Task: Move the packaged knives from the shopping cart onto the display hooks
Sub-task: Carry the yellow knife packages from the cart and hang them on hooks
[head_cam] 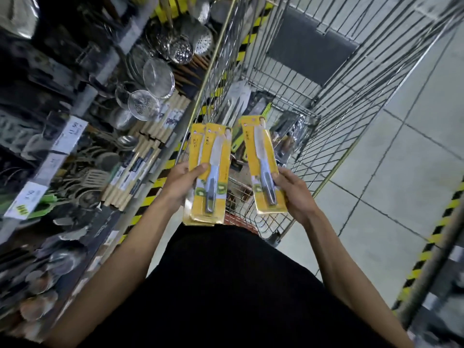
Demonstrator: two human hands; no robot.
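Knives (pixel 214 156) on flat yellow cards (pixel 251 144) fill left hand (pixel 182 183) and right hand (pixel 292 190).

The knife packs (pixel 212 169) are glossy yellow card under clear plastic. The cart (pixel 313 101), centre right, is bare metal wire. Upper left, strainers (pixel 158 74) are shiny metal mesh. The floor (pixel 401 159) is smooth matt tile.

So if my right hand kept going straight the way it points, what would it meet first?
Probably the green-edged pack lying in the shopping cart, past the yellow knife package your right hand holds. Depth is unclear.
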